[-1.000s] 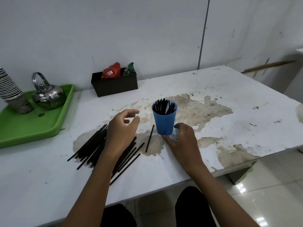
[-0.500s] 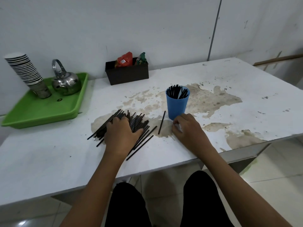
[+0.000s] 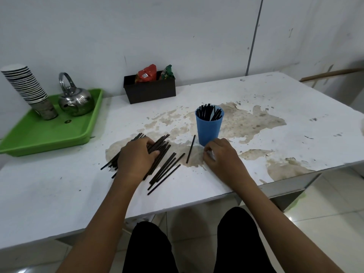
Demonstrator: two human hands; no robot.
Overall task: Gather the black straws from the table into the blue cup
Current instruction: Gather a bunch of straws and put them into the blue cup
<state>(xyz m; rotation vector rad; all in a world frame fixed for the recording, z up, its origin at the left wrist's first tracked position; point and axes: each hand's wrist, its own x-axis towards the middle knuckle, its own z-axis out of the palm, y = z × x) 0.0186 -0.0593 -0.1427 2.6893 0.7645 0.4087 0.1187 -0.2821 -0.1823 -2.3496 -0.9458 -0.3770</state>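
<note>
Left hand (image 3: 136,158) now gripping straws (image 3: 163,166)

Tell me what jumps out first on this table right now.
The pile of black straws sprawled near the front edge, the left hand curling round a bunch of them. Just right stands the blue cup, already holding straws, with the right hand at its base.

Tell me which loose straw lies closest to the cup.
The single straw lying alone just left of the blue cup, between the two hands. The other straws lie bunched farther left, by the left hand.
</note>
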